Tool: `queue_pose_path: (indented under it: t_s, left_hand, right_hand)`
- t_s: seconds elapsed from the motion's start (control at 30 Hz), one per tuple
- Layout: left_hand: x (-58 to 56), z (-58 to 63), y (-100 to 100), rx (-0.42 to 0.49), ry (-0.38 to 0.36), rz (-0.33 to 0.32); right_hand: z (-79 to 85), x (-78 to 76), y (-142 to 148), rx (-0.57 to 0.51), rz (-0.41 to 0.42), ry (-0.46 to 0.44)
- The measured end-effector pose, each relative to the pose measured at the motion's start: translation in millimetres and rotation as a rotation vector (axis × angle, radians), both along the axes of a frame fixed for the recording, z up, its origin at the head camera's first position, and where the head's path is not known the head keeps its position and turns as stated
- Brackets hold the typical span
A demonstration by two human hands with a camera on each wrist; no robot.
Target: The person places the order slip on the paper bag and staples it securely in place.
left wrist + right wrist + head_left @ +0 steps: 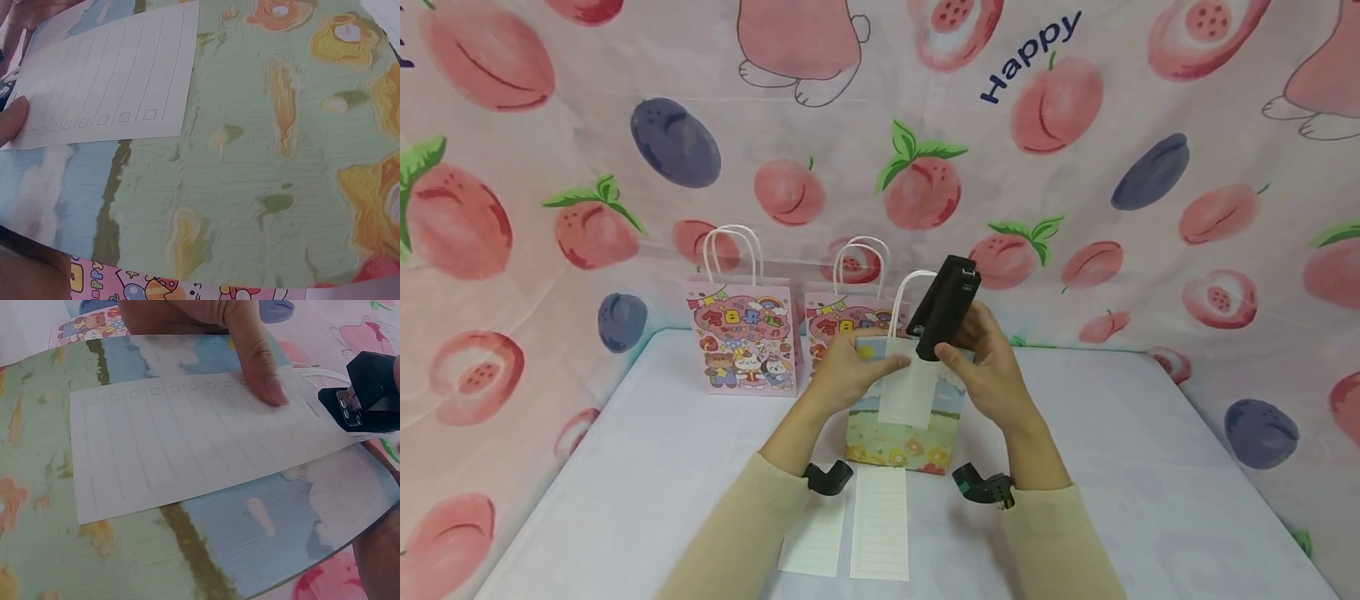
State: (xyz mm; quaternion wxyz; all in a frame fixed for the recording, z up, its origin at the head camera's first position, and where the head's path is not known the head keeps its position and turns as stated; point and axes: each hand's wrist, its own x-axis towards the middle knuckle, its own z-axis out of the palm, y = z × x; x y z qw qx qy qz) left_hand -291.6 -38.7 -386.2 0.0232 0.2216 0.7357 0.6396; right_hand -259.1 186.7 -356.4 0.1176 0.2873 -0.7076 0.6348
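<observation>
A paper gift bag (865, 433) with a painted flower meadow and white rope handles is held up between both hands. Against its front lies a lined paper slip (904, 400) with a column of small boxes. My left hand (842, 375) grips the bag's upper left edge, its thumb pressing the slip flat. A black stapler (951, 304) is in my right hand (996, 367), tilted over the bag's top edge. In the right wrist view, the stapler's jaws stand apart beside the slip's top end, where a short dark line, perhaps a staple, shows on the paper.
Two pink cartoon-print gift bags stand behind: one bag (748, 342) at the left, the other bag (831, 312) partly hidden by my left hand. Two more lined slips, a left slip (812, 537) and a right slip (880, 525), lie on the white table (647, 467) in front.
</observation>
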Motion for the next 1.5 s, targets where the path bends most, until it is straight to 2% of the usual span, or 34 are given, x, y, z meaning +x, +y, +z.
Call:
queue_pose_path:
  t_s: [0.17,0.47,0.77,1.0,1.17,1.3,1.5]
  left_hand:
    - [0.0,-0.8,1.4,0.017,0.004,0.001]
    - [0.1,-1.3,1.8,0.041,-0.009,-0.019]
    - [1.0,-1.1,-2.2,0.068,-0.032,-0.055]
    - [-0.2,-2.2,-2.3,0.103,-0.009,-0.111]
    - [-2.0,-3.0,1.1,0.114,-0.014,-0.157]
    - [-2.1,-1.7,1.8,0.095,-0.028,-0.152]
    - [-2.4,-1.7,-0.9,0.069,-0.052,-0.139]
  right_hand:
    - [2.7,1.2,4.7,-0.113,0.079,-0.005]
    - [6.2,2.3,11.4,-0.254,0.098,-0.029]
    - [14.2,2.2,21.9,-0.289,0.12,0.052]
    - [18.9,6.6,34.2,-0.307,0.062,0.035]
    - [18.6,11.6,45.3,-0.26,0.024,-0.028]
    - [17.8,15.2,53.5,-0.212,-0.005,-0.136]
    - [14.7,18.6,67.0,-0.131,-0.128,-0.302]
